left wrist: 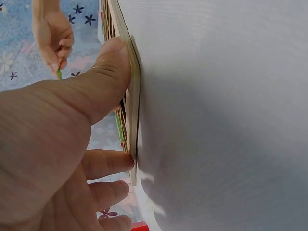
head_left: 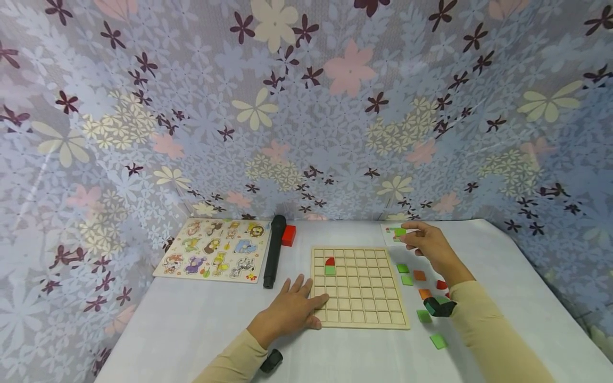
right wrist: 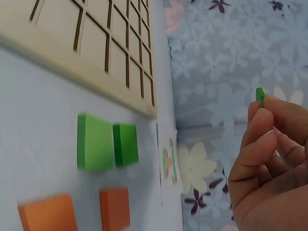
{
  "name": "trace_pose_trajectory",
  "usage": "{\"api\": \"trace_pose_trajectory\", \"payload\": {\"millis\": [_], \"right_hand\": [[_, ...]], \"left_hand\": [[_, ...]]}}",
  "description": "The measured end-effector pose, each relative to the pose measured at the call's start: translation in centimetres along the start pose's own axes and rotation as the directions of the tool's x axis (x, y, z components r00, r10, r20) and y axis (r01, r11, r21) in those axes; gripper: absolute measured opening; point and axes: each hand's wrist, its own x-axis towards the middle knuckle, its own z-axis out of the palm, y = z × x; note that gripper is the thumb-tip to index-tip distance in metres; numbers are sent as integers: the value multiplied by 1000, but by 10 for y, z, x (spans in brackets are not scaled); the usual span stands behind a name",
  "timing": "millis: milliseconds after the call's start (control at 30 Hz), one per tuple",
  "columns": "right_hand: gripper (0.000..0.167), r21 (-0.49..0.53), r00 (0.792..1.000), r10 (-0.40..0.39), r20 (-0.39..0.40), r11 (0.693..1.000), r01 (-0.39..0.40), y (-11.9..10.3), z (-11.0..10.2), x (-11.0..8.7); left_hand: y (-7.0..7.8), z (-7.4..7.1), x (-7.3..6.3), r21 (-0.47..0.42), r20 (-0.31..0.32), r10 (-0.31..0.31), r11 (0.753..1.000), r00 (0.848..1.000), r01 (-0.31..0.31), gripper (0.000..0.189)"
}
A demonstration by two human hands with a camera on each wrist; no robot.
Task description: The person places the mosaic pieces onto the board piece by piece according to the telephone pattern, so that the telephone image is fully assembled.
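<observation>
My right hand [head_left: 429,246] is raised over the white pattern card [head_left: 389,241] at the back and pinches a small green tile [right wrist: 260,95] between thumb and fingers. A wooden grid board [head_left: 369,325] lies in the middle. In its upper left cells sit a red quarter-round piece [head_left: 330,261] and, just below it, a light green square [head_left: 330,270]. With spread fingers my left hand [head_left: 291,309] rests at the board's left edge. The left wrist view shows the thumb [left wrist: 113,62] and a fingertip touching the board's side.
Loose green tiles [head_left: 423,316], orange tiles [head_left: 419,275] and red pieces [head_left: 441,284] lie right of the board, partly hidden by the right forearm. To the left are an animal puzzle [head_left: 215,250], a black microphone [head_left: 273,252] and a red block [head_left: 289,235]. A floral cloth [head_left: 306,133] hangs behind.
</observation>
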Motion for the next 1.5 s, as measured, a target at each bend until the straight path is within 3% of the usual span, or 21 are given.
{"api": "trace_pose_trajectory", "payload": {"millis": [367, 967, 1233, 1367, 1500], "right_hand": [[49, 76, 996, -36, 81, 997, 29, -5, 33, 14], [48, 110, 976, -8, 218, 994, -16, -12, 101, 30], [34, -46, 962, 17, 273, 999, -4, -11, 128, 31], [27, -179, 966, 30, 258, 984, 17, -13, 135, 31], [26, -248, 969, 27, 247, 968, 36, -15, 140, 30]], "left_hand": [[0, 1, 0, 16, 8, -5, 1000, 1000, 5, 69], [0, 2, 2, 5, 9, -12, 1000, 1000, 12, 70], [-1, 2, 1, 12, -2, -4, 1000, 1000, 4, 69], [0, 1, 1, 9, -1, -7, 1000, 1000, 7, 69], [-1, 2, 1, 8, 0, -13, 1000, 1000, 13, 69]]}}
